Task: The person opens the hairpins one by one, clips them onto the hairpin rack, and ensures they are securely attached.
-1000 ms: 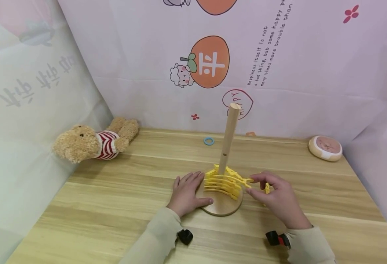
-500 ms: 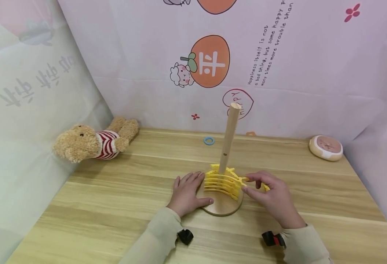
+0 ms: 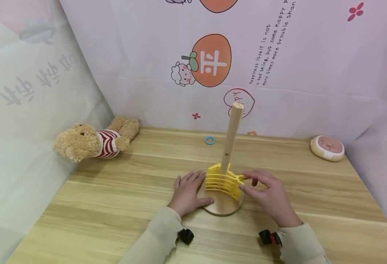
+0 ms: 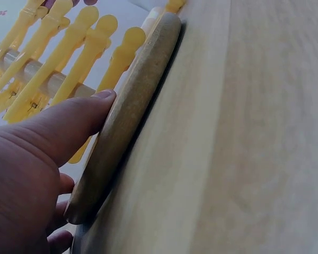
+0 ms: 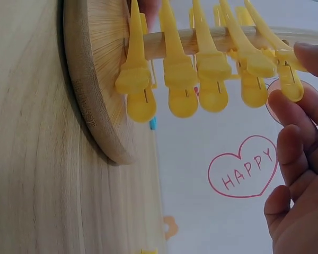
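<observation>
A wooden stand has an upright post (image 3: 232, 137) on a round base (image 3: 223, 210). Several yellow plastic spring clips (image 3: 222, 185) sit one above another around the lower post, their long curved arms in front of and behind it. My right hand (image 3: 272, 196) pinches the rounded handle end of the topmost clip (image 5: 290, 82) between thumb and fingers. On the base's left side rests my left hand (image 3: 187, 195), fingers straight and spread along the edge. Its thumb (image 4: 90, 108) lies against the base near the lowest clip's handle (image 4: 124, 50).
A teddy bear (image 3: 97, 141) in a striped top lies at the back left. Behind the post is a small blue ring (image 3: 210, 140). A round pink-and-cream object (image 3: 327, 147) stands at the back right of the wooden table (image 3: 120, 205). Printed cloth hangs behind.
My right hand has moved slightly left, bringing the topmost clip in line above the others. The left hand has stayed in place. A yellow piece formerly seen behind the right hand is now hidden.
</observation>
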The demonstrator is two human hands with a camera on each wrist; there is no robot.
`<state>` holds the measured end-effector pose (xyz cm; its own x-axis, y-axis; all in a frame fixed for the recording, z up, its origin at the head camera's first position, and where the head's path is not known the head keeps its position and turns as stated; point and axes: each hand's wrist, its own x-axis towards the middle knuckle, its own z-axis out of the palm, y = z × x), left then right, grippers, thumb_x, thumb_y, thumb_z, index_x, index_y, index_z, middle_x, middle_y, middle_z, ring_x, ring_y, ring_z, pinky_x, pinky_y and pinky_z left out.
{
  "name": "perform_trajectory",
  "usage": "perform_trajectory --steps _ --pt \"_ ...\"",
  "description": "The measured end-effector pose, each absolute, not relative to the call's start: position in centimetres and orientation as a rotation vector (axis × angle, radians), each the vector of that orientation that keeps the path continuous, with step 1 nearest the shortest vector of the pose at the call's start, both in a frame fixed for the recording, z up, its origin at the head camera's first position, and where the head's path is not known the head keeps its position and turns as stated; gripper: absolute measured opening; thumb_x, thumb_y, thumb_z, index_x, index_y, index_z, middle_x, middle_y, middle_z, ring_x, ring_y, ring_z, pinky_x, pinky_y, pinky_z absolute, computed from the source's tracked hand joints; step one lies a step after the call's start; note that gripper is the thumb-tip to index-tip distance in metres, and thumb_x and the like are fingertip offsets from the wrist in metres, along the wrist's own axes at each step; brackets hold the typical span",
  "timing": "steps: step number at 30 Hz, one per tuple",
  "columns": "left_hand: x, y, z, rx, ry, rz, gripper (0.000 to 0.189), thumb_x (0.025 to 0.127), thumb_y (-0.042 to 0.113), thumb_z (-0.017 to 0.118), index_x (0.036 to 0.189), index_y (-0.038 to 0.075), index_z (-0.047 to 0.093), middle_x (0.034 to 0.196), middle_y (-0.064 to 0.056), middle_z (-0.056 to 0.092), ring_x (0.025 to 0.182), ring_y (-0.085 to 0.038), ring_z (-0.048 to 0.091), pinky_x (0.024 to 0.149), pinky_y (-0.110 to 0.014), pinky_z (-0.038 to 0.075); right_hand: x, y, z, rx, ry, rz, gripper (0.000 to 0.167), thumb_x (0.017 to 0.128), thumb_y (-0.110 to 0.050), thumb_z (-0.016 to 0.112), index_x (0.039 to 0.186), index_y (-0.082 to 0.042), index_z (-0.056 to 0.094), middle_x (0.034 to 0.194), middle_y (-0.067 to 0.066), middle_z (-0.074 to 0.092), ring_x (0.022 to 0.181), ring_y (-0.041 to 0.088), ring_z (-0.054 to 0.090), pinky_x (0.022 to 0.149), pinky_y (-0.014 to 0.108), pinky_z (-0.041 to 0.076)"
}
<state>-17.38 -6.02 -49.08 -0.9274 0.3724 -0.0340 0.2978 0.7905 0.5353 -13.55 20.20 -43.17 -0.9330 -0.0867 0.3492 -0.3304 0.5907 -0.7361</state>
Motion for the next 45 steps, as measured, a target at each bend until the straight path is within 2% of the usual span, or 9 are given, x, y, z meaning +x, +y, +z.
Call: perform_trajectory --steps 3,7,10,11,17,21,28,37,45 --pt "-17.5 -6.0 -49.2 0.530 2.839 0.819 0.093 0.082 0.062 0.074 0.156 0.019 0.038 0.161 0.000 0.035 0.149 -0.028 0.024 0.117 -0.063 0.003 -13.6 20.3 -43.2 0.347 -2.558 1.264 0.029 0.085 -0.022 0.083 0.113 -0.018 0.075 0.102 -0.009 0.067 0.088 0.011 0.053 0.054 0.025 0.042" --pt "-17.6 -6.0 -49.1 0.531 2.838 0.819 0.095 0.081 0.063 0.074 0.157 0.019 0.037 0.161 0.001 0.034 0.150 -0.028 0.024 0.117 -0.063 0.003 -13.6 20.7 -42.8 0.355 -2.588 1.292 0.036 0.089 -0.027 0.079 0.122 -0.019 0.071 0.117 -0.006 0.066 0.097 0.010 0.053 0.073 0.032 0.044" --pt "-17.6 -6.0 -48.9 0.535 2.831 0.853 0.095 0.081 0.061 0.075 0.157 0.018 0.037 0.161 0.000 0.034 0.150 -0.028 0.023 0.117 -0.063 0.002 -13.6 21.2 -42.4 0.355 -2.587 1.318 0.038 0.090 -0.026 0.078 0.126 -0.021 0.068 0.123 -0.005 0.064 0.103 0.011 0.053 0.086 0.035 0.038" --pt "-17.6 -6.0 -48.8 0.535 2.828 0.864 0.095 0.081 0.061 0.075 0.157 0.017 0.037 0.161 0.000 0.034 0.150 -0.028 0.023 0.117 -0.063 0.002 -13.6 21.4 -42.3 0.354 -2.583 1.322 0.038 0.090 -0.024 0.078 0.127 -0.021 0.068 0.124 -0.005 0.063 0.103 0.011 0.053 0.087 0.033 0.039" --pt "-17.4 -6.1 -48.6 0.531 2.824 0.878 0.095 0.081 0.060 0.075 0.156 0.017 0.038 0.161 0.000 0.035 0.150 -0.028 0.024 0.117 -0.064 0.003 -13.5 23.1 -42.0 0.327 -2.606 1.305 0.033 0.092 -0.022 0.075 0.124 -0.018 0.069 0.116 0.000 0.067 0.093 0.011 0.058 0.079 0.022 0.045" --pt "-17.4 -6.2 -48.7 0.531 2.825 0.880 0.095 0.081 0.060 0.075 0.156 0.016 0.038 0.161 -0.001 0.035 0.150 -0.029 0.024 0.117 -0.064 0.004 -13.8 24.4 -42.5 0.266 -2.736 1.318 0.033 0.093 -0.028 0.074 0.123 -0.014 0.070 0.114 0.005 0.069 0.088 0.013 0.059 0.072 0.023 0.051" --pt "-17.3 -6.2 -48.8 0.521 2.820 0.886 0.095 0.081 0.060 0.076 0.156 0.016 0.037 0.161 -0.001 0.034 0.150 -0.029 0.024 0.117 -0.064 0.003 -14.6 25.9 -44.3 0.266 -2.912 1.469 0.034 0.093 -0.022 0.074 0.121 -0.004 0.069 0.109 0.008 0.070 0.087 0.017 0.061 0.067 0.027 0.052" --pt "-17.3 -6.1 -48.8 0.526 2.823 0.883 0.095 0.081 0.061 0.075 0.156 0.017 0.038 0.161 0.000 0.034 0.150 -0.028 0.024 0.117 -0.063 0.003 -14.8 27.9 -45.3 0.170 -2.967 1.305 0.039 0.093 -0.031 0.074 0.122 -0.007 0.068 0.105 0.004 0.068 0.090 0.018 0.059 0.068 0.027 0.050" --pt "-17.3 -6.0 -49.0 0.525 2.822 0.881 0.095 0.081 0.062 0.075 0.156 0.017 0.038 0.161 0.000 0.034 0.150 -0.028 0.023 0.117 -0.063 0.002 -14.6 30.6 -46.3 -0.002 -2.917 1.126 0.048 0.090 -0.036 0.076 0.125 -0.006 0.067 0.107 0.009 0.066 0.088 0.017 0.056 0.067 0.025 0.048"
